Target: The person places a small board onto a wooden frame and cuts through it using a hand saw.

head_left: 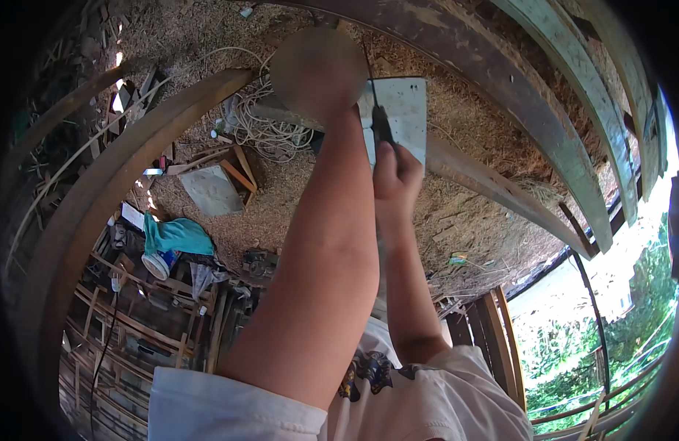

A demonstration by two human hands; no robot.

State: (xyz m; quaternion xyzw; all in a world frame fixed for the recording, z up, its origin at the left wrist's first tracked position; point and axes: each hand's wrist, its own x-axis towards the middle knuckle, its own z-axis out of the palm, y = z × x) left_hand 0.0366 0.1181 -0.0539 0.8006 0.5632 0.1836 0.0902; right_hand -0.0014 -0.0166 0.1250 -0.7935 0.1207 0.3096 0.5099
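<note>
My right hand [397, 173] is closed around the handle of a dark tool [382, 125]. Its thin dark blade points up, away from me, beside a pale square board [409, 103]. My left arm reaches forward, with its wrist just left of the tool. A round blurred patch covers my left hand [320, 73], so its fingers and anything in them are hidden. Beneath and left of the blur lies a tangle of pale cord [270, 132].
Curved wooden beams [141, 147] [530, 110] arch on both sides. Wood shavings cover the ground [457, 213]. A teal cloth [179, 237], a white bucket [157, 266] and a wooden box with a grey panel [211, 191] are at the left. Another beam [501, 191] extends rightward.
</note>
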